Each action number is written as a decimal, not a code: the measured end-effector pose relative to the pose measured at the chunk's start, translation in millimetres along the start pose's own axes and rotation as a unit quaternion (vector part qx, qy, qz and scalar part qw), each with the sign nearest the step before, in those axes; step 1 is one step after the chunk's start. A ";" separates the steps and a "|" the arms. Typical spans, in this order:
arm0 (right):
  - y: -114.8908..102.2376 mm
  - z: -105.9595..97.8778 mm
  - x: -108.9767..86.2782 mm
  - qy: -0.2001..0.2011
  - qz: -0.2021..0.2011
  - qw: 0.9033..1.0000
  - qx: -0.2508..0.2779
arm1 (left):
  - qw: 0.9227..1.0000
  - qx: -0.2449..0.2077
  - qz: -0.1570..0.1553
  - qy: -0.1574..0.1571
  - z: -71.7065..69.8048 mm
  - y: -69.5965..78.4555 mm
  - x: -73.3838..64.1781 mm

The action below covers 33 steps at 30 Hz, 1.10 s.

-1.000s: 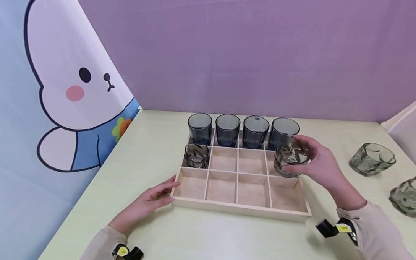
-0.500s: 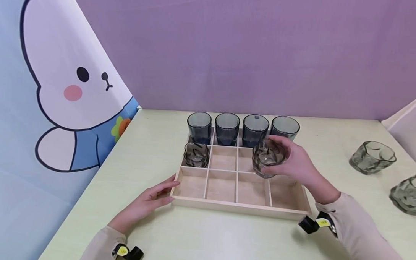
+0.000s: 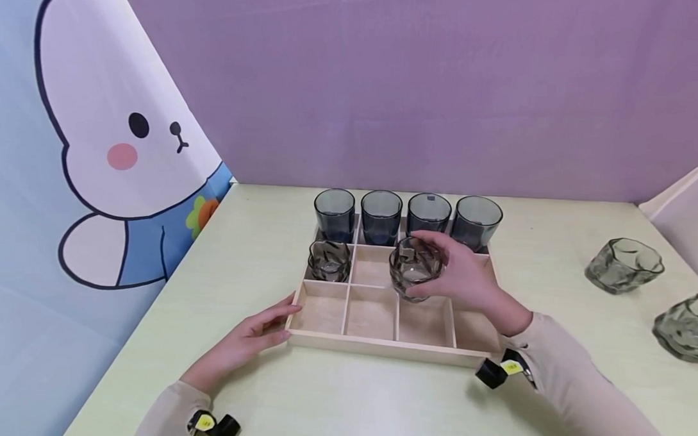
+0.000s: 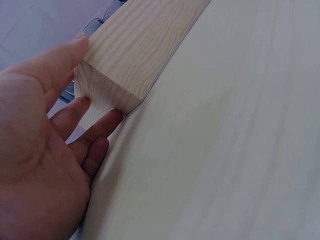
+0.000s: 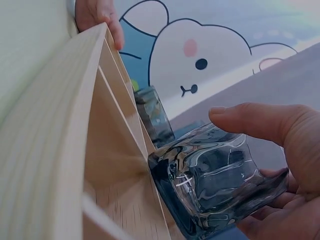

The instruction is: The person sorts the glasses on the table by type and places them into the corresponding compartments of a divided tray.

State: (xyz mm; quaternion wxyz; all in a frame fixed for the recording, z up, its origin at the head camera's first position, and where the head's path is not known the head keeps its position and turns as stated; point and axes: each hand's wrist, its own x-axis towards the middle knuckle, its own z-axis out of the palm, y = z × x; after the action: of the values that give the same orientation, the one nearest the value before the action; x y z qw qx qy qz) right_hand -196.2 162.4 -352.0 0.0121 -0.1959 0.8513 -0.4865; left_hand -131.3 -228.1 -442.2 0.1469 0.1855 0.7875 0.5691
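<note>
Glass [image 3: 403, 271], short, faceted and smoke-grey: located above the tray [image 3: 379, 348], at the third compartment from the left in the middle row. The mouth faces upward. Whether the base touches a divider, I cannot tell.

My right grip [image 3: 468, 273] is closed around this glass, thumb on the near side and fingers on the far side, with the rim toward my palm. My left grip [image 3: 252, 333] holds the tray by its front left corner: the thumb lies at the front, and the fingertips [image 4: 116, 116] bear on the outer face of the left wall.

The tray is pale wood, divided into three rows of four compartments, and rests on the surface [image 3: 377, 405]. The back row carries four tall glasses [image 3: 381, 219], all upright; my right fingers partly cover the third from the left. The leftmost compartment of the middle row contains a dark faceted glass [image 3: 329, 262], upright.

To my right, well apart from the tray, two loose glasses [image 3: 624, 266] of the short faceted type stand on the surface near each other; the nearer one is cut off by the frame edge. A purple backdrop [image 3: 417, 92] stands behind the surface.
</note>
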 end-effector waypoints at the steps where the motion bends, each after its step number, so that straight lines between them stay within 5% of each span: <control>1: -1.6 1.7 1.3 -0.004 -0.001 1.000 0.002 | 1.000 0.002 0.002 0.001 0.1 -0.1 -0.1; 12: -11.4 22.7 18.3 -0.026 -0.020 0.999 0.018 | 1.000 0.004 0.010 0.004 0.8 -1.3 -0.8; 33: -12.8 44.5 45.5 0.009 0.019 0.998 0.054 | 1.000 0.003 0.011 0.005 0.8 -0.6 0.2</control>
State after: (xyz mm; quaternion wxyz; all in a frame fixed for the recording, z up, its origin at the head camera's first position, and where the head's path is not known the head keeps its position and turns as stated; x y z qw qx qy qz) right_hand -224.6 104.3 -357.0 0.0240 -0.1741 0.8276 -0.5332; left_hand -131.2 -227.5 -443.0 0.1360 0.1916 0.7877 0.5696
